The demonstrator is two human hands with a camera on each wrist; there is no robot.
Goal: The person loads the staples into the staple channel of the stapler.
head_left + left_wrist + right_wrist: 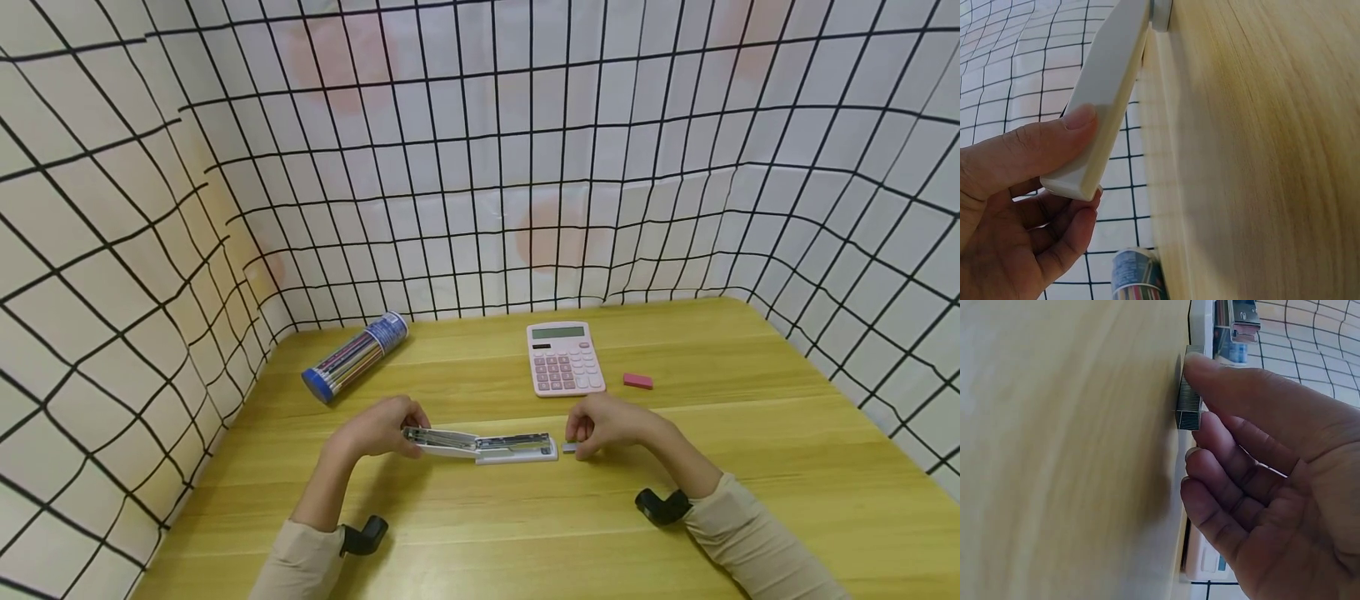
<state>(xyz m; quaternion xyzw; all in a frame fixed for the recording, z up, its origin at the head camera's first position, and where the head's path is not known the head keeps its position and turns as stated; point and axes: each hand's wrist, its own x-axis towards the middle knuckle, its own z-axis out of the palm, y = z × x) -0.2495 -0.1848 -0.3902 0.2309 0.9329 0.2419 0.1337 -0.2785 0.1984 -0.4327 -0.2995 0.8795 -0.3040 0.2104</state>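
A white stapler (517, 450) lies unfolded flat on the table, its metal inside facing up. My left hand (386, 427) grips the end of its raised arm, which tilts up off the tabletop; in the left wrist view the thumb lies on the white stapler arm (1100, 81) with fingers beneath. Just beyond the stapler's other end, my right hand (611, 423) pinches a strip of staples (1189, 394) between thumb and fingers. The staple strip is close to the table, a small gap from the stapler. In the head view the fingers cover most of it.
A pink calculator (566, 360) lies behind the right hand, with a small red-pink block (637, 381) to its right. At the back left lies a clear tube of pencils (356, 358) with blue ends. Grid-patterned cloth (495, 167) walls the wooden table (525, 533) at the back and sides.
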